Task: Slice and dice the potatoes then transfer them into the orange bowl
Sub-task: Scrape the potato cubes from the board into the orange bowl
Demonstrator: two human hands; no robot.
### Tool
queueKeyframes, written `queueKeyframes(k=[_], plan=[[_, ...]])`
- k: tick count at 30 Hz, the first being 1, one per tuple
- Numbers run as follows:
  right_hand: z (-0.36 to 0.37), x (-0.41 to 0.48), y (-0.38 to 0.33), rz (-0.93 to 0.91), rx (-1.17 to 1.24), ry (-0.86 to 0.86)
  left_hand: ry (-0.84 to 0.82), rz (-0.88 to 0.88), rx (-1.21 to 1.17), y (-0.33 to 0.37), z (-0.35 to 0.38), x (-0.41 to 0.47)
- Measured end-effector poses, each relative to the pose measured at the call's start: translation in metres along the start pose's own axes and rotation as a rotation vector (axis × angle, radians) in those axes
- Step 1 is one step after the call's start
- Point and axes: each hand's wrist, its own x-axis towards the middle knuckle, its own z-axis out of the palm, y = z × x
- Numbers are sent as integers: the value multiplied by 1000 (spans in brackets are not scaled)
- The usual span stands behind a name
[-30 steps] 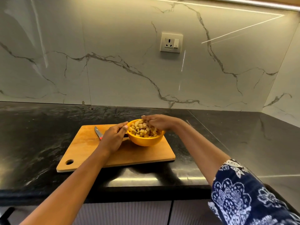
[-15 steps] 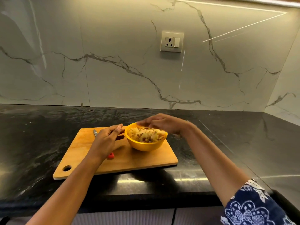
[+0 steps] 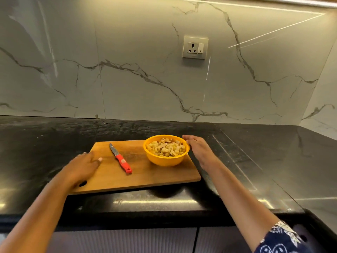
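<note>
The orange bowl (image 3: pixel 165 158) stands on the right part of the wooden cutting board (image 3: pixel 155 177) and is full of diced potato pieces (image 3: pixel 166 148). A knife with a red handle (image 3: pixel 120 158) lies on the board left of the bowl, blade pointing away. My right hand (image 3: pixel 197 147) is beside the bowl's right rim with relaxed fingers, holding nothing. My left hand (image 3: pixel 83 166) hovers over the board's left end, fingers loosely extended, empty.
The board lies on a black stone counter (image 3: pixel 255 161) that runs to a marble wall with a power socket (image 3: pixel 195 47). The counter's front edge is close below the board. Cabinet fronts show underneath.
Both hands have left the bowl: the left one drew back to the board's left end, uncovering the knife, and the right one slid off to the bowl's right side.
</note>
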Motion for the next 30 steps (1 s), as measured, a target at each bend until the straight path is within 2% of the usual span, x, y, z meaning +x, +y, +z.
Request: queueKeyframes(k=[2,7,17,19,24,30], plan=[[8,-2,8,67,65,40,-46,35,-30,2,3,-1],[5,-6,19,174,97,13,-60,45,68,14,11,0],[-63,-35,34,165,142,179,-80,167,164,84,35,-9],[-69,-36,36,175,157,195,-44,170,220,98,36,-18],[-65,-31,30,198,101,245,213,167,218,146,39,-43],[-58,-30,24,179,78,252,77,43,93,144,20,-24]])
